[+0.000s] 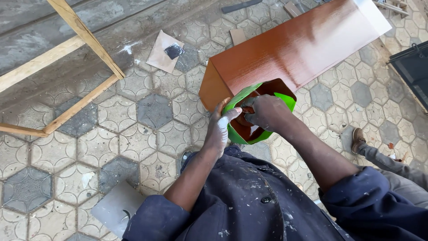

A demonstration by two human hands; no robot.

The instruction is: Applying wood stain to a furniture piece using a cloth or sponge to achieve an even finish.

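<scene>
A cut green plastic container [280,99] with brown stain inside sits in front of my chest. My left hand [219,130], smeared with white paint, grips its near rim. My right hand [263,111] reaches inside it, fingers closed on something small that I cannot make out. Just beyond the container lies a long brown varnished wooden box [290,49], glossy on top, resting on the patterned hexagonal paving [147,116].
A bare timber frame [67,53] stands at the left. A sheet of sandpaper [166,52] lies on the paving beyond. A grey flat piece [113,207] lies by my left elbow. Another person's shoe and leg [370,149] are at the right, near a dark panel [412,71].
</scene>
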